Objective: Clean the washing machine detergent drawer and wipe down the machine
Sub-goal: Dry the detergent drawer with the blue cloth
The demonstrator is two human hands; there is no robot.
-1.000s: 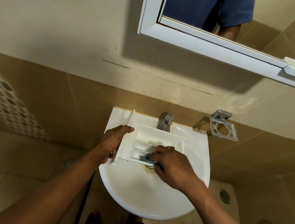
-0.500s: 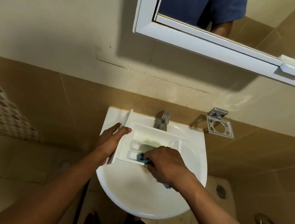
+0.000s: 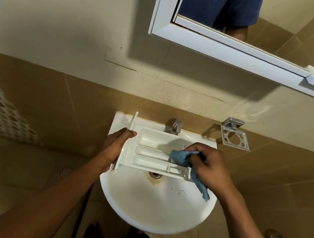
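Head view, looking down. A wall, beige paint above and brown tiles (image 3: 37,98) below, fills the field.

A white-framed rectangular mirror (image 3: 236,49) hangs at upper right; it reflects blue shorts and a leg.

Below it a white ceramic washbasin (image 3: 153,207) with a rounded front is fixed to the tiles; a brownish stain rings its outlet and dark specks lie on the right of the bowl.

The white plastic detergent drawer (image 3: 150,153) lies across the rear half of the basin, just in front of the tap and over the far edge of the outlet. Its three long compartments face up, and its flat front panel stands on edge at the left end.

The left hand (image 3: 113,149) holds that front panel: the thumb lies over the upper edge on the compartment side, and the fingers, nearly straight, run along the outer face.

The right hand (image 3: 212,169) is at the drawer's right end, its fingers curled around a blue cloth (image 3: 182,157). The bunched part of the cloth is pressed into the right end of the middle compartment; a loose tail hangs past the drawer's near right corner over the bowl.

A chrome square wall holder (image 3: 234,136) with a round opening sits right of the basin. A chrome tap (image 3: 173,126) stands at the centre of the basin's rear edge. A round metal outlet (image 3: 154,175) shows just beside the drawer's near edge.
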